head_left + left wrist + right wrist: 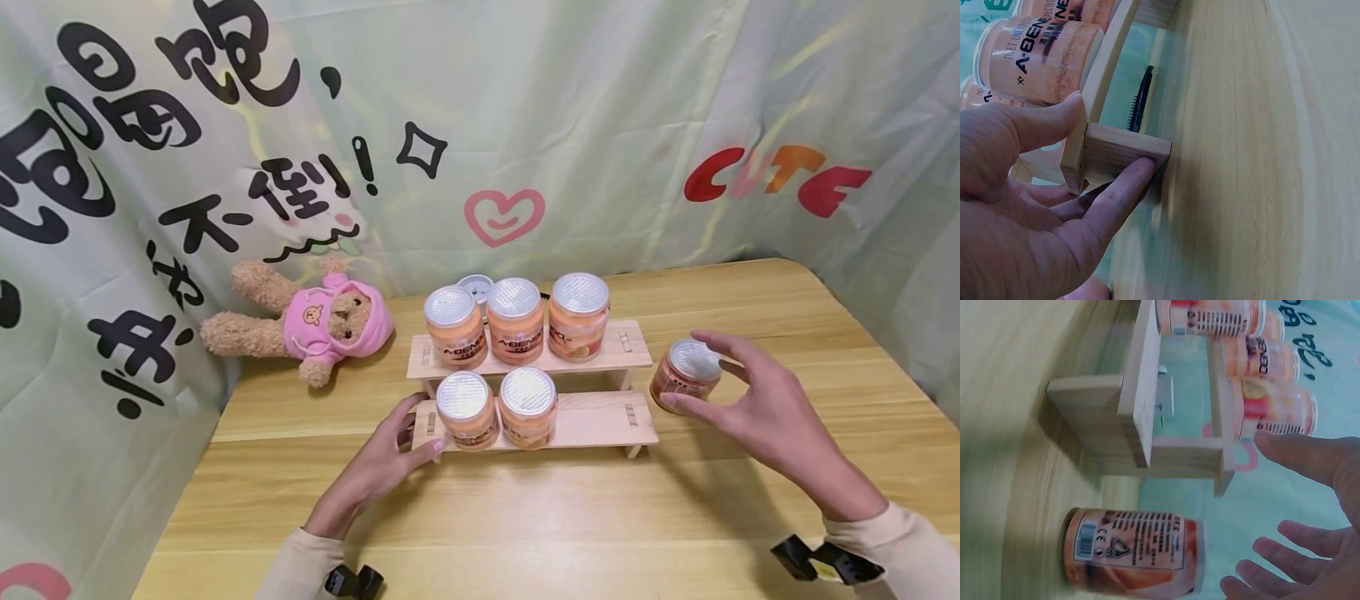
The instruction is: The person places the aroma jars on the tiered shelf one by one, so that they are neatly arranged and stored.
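Note:
A two-tier wooden shelf (596,419) stands mid-table with orange-labelled, silver-lidded jars on it: three on the upper tier, two at the left of the lower tier. My left hand (386,457) grips the lower tier's left end. In the left wrist view its thumb lies by the board's edge and a finger touches the wooden leg (1125,147). Right of the shelf, another such jar (684,379) stands upright on the table. My right hand (776,412) is spread around that jar in the head view; the right wrist view shows a gap between fingers and jar (1135,550).
A plush bear (330,321) in a pink hoodie lies on the table at the left. Behind the upper jars sits a small round white object (474,285), partly hidden. A printed curtain (600,125) hangs along the table's back edge.

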`<state>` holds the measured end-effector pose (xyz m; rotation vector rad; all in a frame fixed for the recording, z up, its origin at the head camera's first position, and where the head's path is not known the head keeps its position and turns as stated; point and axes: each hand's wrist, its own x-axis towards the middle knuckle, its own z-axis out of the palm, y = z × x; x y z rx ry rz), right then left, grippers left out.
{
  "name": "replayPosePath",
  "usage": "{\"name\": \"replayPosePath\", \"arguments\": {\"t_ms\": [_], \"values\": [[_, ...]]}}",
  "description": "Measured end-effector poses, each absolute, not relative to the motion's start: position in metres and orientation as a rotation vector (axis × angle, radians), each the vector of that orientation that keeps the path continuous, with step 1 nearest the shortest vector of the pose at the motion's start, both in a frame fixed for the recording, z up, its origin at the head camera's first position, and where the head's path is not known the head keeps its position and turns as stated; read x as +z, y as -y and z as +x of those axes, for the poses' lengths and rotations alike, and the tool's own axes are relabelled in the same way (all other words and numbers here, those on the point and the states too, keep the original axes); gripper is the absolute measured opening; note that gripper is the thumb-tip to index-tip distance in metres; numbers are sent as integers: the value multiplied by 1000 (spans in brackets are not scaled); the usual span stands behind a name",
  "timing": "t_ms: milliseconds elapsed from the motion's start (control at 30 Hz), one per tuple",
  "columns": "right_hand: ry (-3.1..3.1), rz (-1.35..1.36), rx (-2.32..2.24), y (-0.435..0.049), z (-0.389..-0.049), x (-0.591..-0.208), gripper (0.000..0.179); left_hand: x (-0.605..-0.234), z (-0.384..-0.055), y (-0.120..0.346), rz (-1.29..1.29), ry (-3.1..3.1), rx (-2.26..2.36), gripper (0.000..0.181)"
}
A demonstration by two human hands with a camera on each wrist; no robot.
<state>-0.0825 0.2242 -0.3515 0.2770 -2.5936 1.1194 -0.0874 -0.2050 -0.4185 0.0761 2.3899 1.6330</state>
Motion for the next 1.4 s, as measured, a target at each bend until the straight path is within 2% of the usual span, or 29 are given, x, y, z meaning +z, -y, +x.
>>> {"name": "replayPosePath", "arguments": {"t_ms": [367,700,1033,1400], "values": [[2638,226,1103,-238,-98,-365,83,-419,-89,205,75,-2392,1620,77],[2678,145,1348,-245,-112,-392,90,-419,-88,205,63,-2390,1628,78],[2702,77,1348,-248,-113,-397,80,-419,-88,204,61,-2417,1597,78],[2707,66,1323,-250,-104,-392,78,-420,-88,205,56,-2411,1607,77]]}}
